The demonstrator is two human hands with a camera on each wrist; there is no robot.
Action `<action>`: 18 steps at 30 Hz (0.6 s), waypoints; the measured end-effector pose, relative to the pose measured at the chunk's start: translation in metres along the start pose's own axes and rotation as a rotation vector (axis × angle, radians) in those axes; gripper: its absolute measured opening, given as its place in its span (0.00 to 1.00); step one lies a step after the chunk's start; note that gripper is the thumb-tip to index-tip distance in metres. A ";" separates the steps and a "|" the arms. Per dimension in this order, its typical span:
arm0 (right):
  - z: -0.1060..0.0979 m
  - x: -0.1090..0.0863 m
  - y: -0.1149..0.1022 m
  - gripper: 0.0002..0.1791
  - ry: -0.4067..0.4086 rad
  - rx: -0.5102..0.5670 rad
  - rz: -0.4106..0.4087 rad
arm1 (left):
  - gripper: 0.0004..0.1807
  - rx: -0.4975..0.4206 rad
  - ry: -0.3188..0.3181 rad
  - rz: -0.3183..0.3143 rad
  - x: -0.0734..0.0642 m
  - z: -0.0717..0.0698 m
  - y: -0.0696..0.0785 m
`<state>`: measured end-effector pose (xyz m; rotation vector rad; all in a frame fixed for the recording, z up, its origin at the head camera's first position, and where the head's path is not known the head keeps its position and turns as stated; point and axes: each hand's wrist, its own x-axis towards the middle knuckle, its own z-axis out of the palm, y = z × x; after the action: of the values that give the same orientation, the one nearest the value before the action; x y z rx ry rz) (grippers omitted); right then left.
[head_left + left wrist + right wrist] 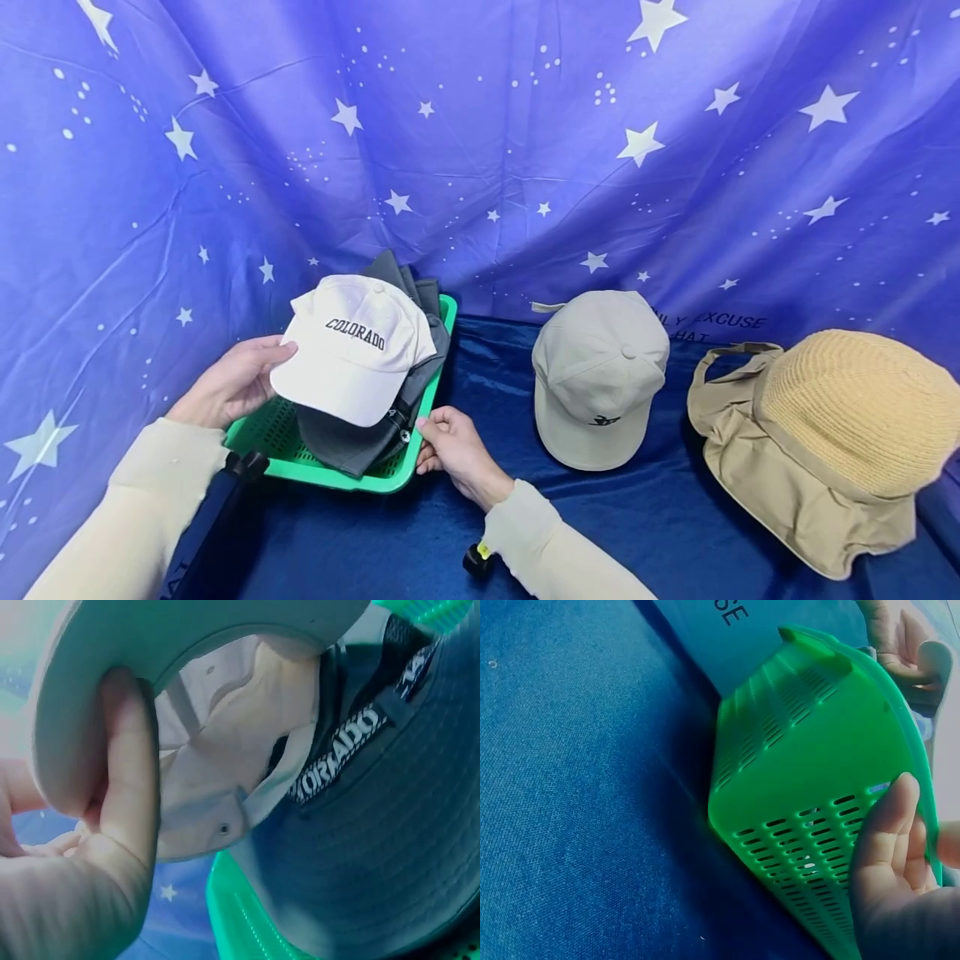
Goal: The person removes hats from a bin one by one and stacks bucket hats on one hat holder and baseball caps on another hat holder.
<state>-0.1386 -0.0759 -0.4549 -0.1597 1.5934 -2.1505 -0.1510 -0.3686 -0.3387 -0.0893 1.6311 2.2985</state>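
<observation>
A white baseball cap (362, 342) lettered COLORADO is pinched at its brim by my left hand (238, 379). It hangs over a green plastic basket (318, 475). In the left wrist view, one finger lies along the brim's underside (75, 742) and the cap's hollow inside shows. Below it, a dark grey hat (337, 442) with a lettered strap lies in the basket. My right hand (459, 450) grips the basket's near right rim, with fingers on the slotted outer wall in the right wrist view.
To the right, a beige baseball cap (596, 375) sits on the dark blue cloth (420, 542). Farther right is a straw-coloured woven hat (862, 408) with a tan fabric flap. A purple star-patterned curtain (465, 150) hangs behind.
</observation>
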 end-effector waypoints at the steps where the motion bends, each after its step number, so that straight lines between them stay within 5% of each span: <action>1: 0.000 0.000 0.000 0.07 0.000 0.005 0.006 | 0.10 -0.012 -0.013 0.018 -0.002 0.002 0.001; 10: -0.002 0.000 -0.003 0.08 -0.016 -0.004 0.052 | 0.11 -0.066 -0.109 0.226 -0.008 0.034 0.001; 18: -0.005 -0.001 -0.009 0.08 -0.033 0.025 0.089 | 0.13 -0.051 -0.133 0.235 -0.005 0.072 -0.013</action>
<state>-0.1415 -0.0691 -0.4483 -0.1136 1.5262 -2.0880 -0.1326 -0.2988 -0.3247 0.2517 1.5890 2.4582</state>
